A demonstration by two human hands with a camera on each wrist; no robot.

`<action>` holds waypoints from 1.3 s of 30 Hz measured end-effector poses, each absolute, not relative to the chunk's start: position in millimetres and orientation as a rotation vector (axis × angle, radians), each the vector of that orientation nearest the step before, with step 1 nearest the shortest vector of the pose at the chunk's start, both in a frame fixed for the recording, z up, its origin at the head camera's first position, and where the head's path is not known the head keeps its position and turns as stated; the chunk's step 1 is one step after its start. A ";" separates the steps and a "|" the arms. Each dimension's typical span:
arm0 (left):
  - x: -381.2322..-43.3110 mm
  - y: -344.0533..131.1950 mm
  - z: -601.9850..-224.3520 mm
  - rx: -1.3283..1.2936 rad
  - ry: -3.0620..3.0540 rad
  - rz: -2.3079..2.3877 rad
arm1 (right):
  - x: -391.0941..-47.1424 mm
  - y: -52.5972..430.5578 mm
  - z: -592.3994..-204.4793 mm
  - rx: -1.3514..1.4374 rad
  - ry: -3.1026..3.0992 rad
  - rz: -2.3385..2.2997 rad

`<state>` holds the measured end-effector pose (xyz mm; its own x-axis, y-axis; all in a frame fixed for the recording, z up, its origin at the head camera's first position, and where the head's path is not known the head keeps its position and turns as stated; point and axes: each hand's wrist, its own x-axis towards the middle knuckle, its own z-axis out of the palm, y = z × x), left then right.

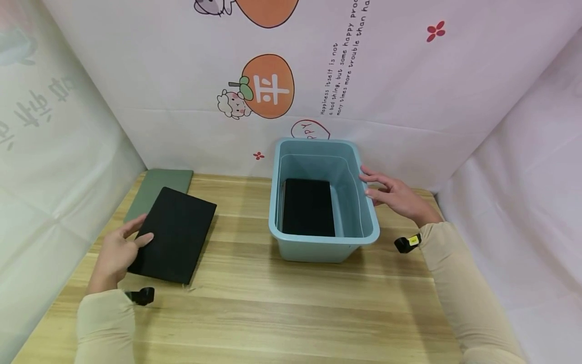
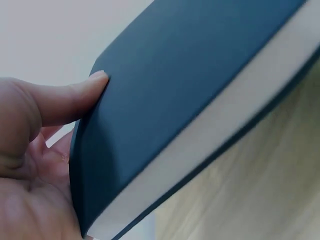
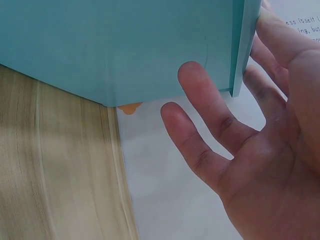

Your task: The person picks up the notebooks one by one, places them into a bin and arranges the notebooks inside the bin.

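Observation:
A black notebook (image 1: 179, 235) is tilted in my left hand (image 1: 115, 253), which grips its left edge. In the left wrist view the thumb (image 2: 75, 100) lies on the cover, and the notebook's pale page edges (image 2: 200, 145) show. My right hand (image 1: 397, 197) touches the right rim of a blue plastic bin (image 1: 325, 240), its fingers spread. The right wrist view shows two fingers (image 3: 210, 100) extended beside the bin's outer wall (image 3: 125, 45). Inside the bin lies another black notebook or book (image 1: 308, 207); I cannot tell which.
A green notebook or flat book (image 1: 170, 180) lies at the table's back left, partly covered by the held notebook. White printed cloth (image 1: 191, 101) stands behind and at both sides of the wooden table (image 1: 254, 308). The bin stands near the back cloth.

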<state>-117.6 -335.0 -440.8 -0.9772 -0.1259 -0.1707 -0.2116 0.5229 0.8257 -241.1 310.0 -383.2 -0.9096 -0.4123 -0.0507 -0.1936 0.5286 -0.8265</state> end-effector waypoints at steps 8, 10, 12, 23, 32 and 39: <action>-127.0 -329.3 -432.4 -0.332 2.616 1.586 | -241.8 310.3 -383.1 -0.509 2.528 -1.307; -129.3 -326.7 -430.8 -0.361 2.588 1.641 | -242.1 310.5 -383.0 -0.508 2.528 -1.306; -131.5 -324.4 -428.7 -0.407 2.572 1.672 | -242.3 310.7 -383.0 -0.511 2.530 -1.303; -137.0 -314.5 -413.5 -0.540 2.395 1.978 | -243.4 310.8 -383.8 -0.515 2.524 -1.305; -140.0 -307.6 -399.4 -0.572 2.180 2.227 | -243.5 311.4 -383.7 -0.508 2.528 -1.302; -144.2 -301.0 -390.7 -0.638 2.130 2.251 | -242.8 311.4 -383.5 -0.507 2.521 -1.302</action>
<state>-144.2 -301.0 -390.7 -0.9183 -0.2879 -0.2716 -0.2553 -0.0934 0.9623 -242.8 311.4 -383.5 -0.9058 -0.4183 -0.0683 -0.1863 0.5377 -0.8223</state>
